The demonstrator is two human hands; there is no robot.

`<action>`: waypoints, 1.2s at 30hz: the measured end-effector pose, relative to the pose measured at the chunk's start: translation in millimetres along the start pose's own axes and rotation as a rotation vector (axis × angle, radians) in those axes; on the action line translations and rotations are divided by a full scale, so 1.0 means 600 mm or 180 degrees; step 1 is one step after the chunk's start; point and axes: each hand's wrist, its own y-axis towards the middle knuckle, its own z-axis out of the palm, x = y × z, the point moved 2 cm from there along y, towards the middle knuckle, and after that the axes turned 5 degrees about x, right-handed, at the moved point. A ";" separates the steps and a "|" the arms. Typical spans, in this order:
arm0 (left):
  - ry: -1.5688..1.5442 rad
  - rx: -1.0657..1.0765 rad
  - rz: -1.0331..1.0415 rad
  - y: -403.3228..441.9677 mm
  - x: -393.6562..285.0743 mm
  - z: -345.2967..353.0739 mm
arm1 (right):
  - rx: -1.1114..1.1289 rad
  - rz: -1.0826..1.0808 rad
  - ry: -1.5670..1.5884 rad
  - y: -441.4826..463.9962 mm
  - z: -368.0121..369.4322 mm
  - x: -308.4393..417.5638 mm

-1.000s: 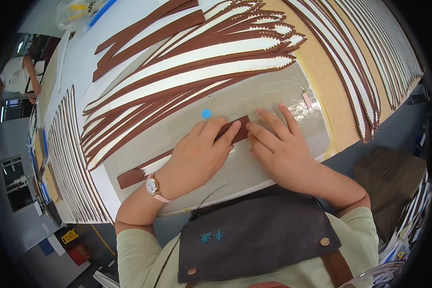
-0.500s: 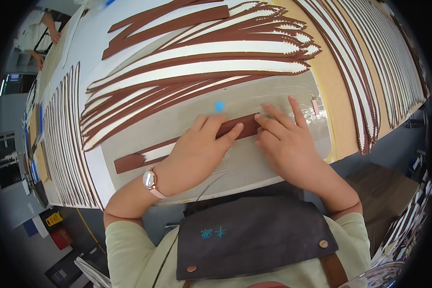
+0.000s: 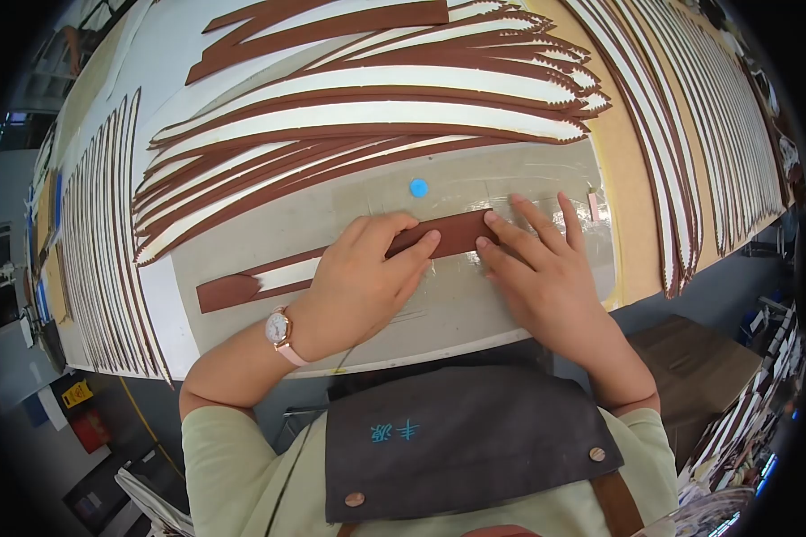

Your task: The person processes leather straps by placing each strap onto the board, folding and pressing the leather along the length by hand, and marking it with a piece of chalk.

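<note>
A brown strip with a white inner face (image 3: 288,271) lies lengthwise on the grey work mat (image 3: 475,313); its far left end is a plain brown flap. My left hand (image 3: 363,268), wearing a pink-strapped watch, has thumb and index finger closed on the strip's middle, where brown material covers the white. At the strip's right end, my right hand (image 3: 533,268) grips the brown corner with thumb and index finger, the other fingers stretched out over the mat. Part of the strip is hidden under my left hand. Just beyond it sits a small blue disc (image 3: 419,188).
A pile of brown-and-white strips (image 3: 358,116) with notched ends lies behind the mat. More strips stand in rows at left (image 3: 107,242) and right (image 3: 734,134). A small pink-white piece (image 3: 593,206) rests at the mat's right edge.
The view has shifted slightly, and the blue disc is now sharper. My left thumb and fingers have slid a little left along the strip; my right hand keeps its end.
</note>
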 end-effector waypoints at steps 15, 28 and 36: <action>-0.0030 0.0180 0.0094 0.004 0.006 -0.002 | 0.0089 -0.0153 -0.0080 0.033 0.027 0.029; 0.0704 0.0298 0.0438 -0.008 0.009 -0.017 | 0.0317 0.0129 -0.0448 0.053 0.045 0.070; 0.0942 0.0209 0.0528 -0.015 0.001 -0.018 | 0.0379 0.0627 -0.0782 0.013 0.040 0.034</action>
